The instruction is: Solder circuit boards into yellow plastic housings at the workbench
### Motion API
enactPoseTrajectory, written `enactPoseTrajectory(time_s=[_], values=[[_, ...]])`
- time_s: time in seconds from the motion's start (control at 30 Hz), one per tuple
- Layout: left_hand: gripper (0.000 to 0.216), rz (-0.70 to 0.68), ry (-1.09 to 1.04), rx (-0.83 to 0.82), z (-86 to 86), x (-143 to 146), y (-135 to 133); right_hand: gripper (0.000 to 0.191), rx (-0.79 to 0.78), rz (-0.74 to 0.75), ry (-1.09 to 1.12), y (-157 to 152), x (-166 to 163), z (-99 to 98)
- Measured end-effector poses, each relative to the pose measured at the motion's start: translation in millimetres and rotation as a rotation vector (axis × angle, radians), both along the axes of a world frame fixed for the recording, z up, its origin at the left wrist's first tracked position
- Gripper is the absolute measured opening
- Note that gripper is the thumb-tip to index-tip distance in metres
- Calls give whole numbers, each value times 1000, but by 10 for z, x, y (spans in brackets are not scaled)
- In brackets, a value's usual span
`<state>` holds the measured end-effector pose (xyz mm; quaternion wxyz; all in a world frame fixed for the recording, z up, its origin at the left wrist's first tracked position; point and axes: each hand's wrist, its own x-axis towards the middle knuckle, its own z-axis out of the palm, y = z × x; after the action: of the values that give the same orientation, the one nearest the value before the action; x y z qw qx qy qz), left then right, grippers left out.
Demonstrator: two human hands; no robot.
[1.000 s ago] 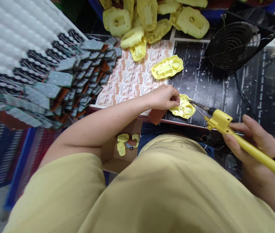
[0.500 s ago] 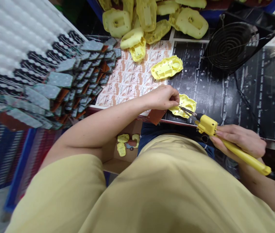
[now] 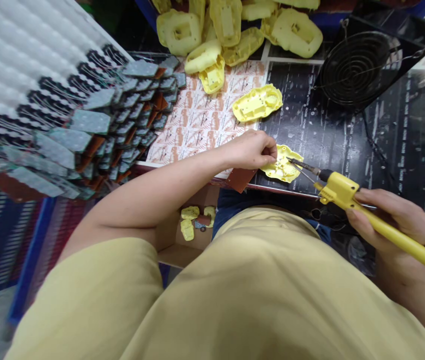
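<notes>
My right hand (image 3: 398, 215) is wrapped around the yellow handle of a soldering iron (image 3: 342, 190), which has a thin feed tube beside its tip. The tip points left, over the near yellow plastic shell (image 3: 285, 167) at the table's front edge. At this shell's left side, my left hand (image 3: 259, 149) has its fingertips pinched together; what they hold is hidden. Below that wrist a brown circuit board (image 3: 240, 180) juts over the edge. Farther back lies a second yellow shell (image 3: 257, 102), open side up, touched by neither hand.
Stacked grey and brown boards with wires (image 3: 122, 120) fill the left, beside white foam (image 3: 40, 45). A heap of yellow shells (image 3: 227, 25) is at the back, a black fan (image 3: 362, 65) at the back right. Below the edge, a cardboard box (image 3: 175, 255) holds several yellow pieces.
My right hand has drawn the soldering iron back to the right, so its tip is farther from my left fingers. My left hand and both shells have stayed in place.
</notes>
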<state>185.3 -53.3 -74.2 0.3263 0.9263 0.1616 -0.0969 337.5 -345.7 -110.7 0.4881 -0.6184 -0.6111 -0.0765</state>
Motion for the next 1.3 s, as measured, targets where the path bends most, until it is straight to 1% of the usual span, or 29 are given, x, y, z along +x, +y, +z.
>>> enactPoseTrajectory(time_s=[0.07,0.13,0.17,0.23,0.33,0.4,0.47,0.5,0.6,0.63,0.67,0.73,0.8,0.9,1.0,1.13,1.3], values=[[14,3,0,-13,0,-6,3,64,6,-89,3,-18,-6,-32],[14,5,-17,-37,-15,-13,14,72,-24,-117,-14,-40,-2,-71],[14,5,-33,-49,-27,-17,21,71,-39,-122,-15,-47,1,-89],[13,9,-62,-65,-51,-21,34,61,-64,-111,-3,-45,4,-118],[10,30,-78,-61,-70,-18,32,42,-19,-68,31,1,-3,-143],[10,47,-72,-50,-68,-10,17,35,33,-22,49,40,-7,-152],[9,73,-58,-42,-62,0,-3,34,62,4,45,57,-3,-161],[9,85,-52,-40,-60,5,-13,36,41,-15,40,55,1,-167],[9,98,-65,-24,-62,19,-31,52,-67,-121,29,18,22,-192],[9,97,-73,-15,-64,23,-35,55,-96,-145,19,7,31,-202],[9,95,-80,-5,-64,27,-37,53,-98,-152,3,1,40,-213],[11,95,-80,5,-61,36,-41,40,-76,-158,-26,12,58,-229],[13,97,-58,11,-51,47,-44,25,-27,-136,-16,49,74,-233],[16,104,-11,27,-36,64,-50,13,7,-42,55,123,90,-205],[15,105,-2,38,-34,77,-53,15,14,36,75,190,111,-160],[15,95,1,48,-30,88,-58,15,56,120,41,262,163,-98],[14,110,18,41,-2,104,-79,24,-55,177,-21,265,262,-13]])
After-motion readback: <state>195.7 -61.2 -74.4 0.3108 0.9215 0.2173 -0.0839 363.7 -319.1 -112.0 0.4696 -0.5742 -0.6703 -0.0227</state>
